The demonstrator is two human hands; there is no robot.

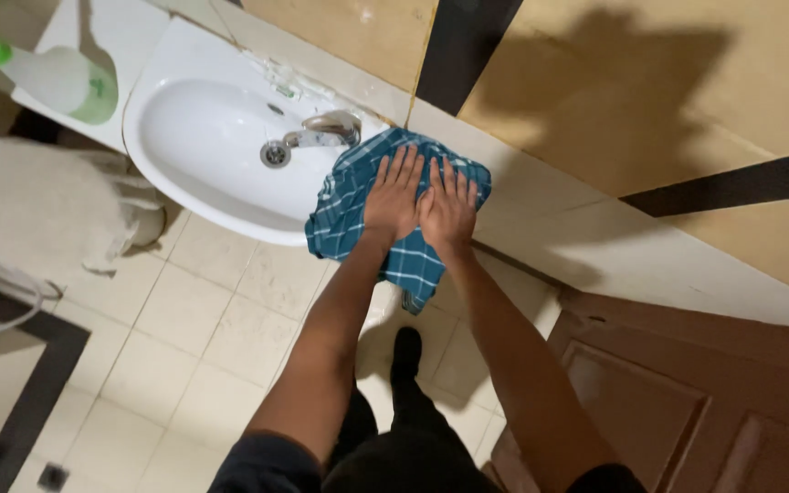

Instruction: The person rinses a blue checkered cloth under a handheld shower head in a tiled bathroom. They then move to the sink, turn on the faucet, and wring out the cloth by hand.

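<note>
Both arms reach straight forward; left hand (394,194) and right hand (449,206) lie flat, fingers spread, side by side, touching.

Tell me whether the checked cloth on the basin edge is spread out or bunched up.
Mostly spread: the checked cloth lies flat under the left hand and right hand, with one corner hanging over the basin rim.

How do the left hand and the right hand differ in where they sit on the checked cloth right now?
The left hand lies nearer the tap and basin; the right hand lies nearer the tiled wall. The left hand's fingers reach slightly further up the checked cloth than the right's. Both lie flat, palms down, side by side and touching, on the cloth.
</note>
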